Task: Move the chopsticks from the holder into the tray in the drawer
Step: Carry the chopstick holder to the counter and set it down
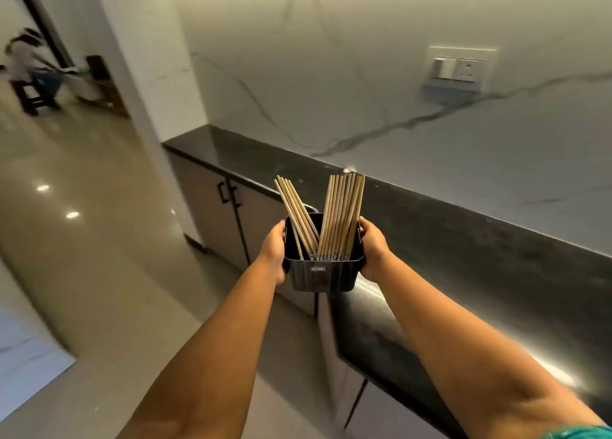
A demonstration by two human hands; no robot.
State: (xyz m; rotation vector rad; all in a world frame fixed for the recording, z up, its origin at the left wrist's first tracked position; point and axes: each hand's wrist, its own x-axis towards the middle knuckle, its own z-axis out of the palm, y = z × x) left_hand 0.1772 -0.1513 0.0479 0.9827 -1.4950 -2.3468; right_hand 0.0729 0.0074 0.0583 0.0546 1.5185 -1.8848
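Observation:
A dark rectangular holder [320,274] is held up in the air in front of me, above the edge of the counter. My left hand [275,251] grips its left side and my right hand [372,250] grips its right side. Several wooden chopsticks [341,217] stand in it in two bunches, one leaning left, one nearly upright. No drawer or tray is in view.
A long dark countertop [463,250] runs along a white marble wall with a switch and socket plate [458,69]. Grey cabinet doors with black handles [228,193] sit below. Glossy floor lies to the left. A person stands far off at the upper left [29,64].

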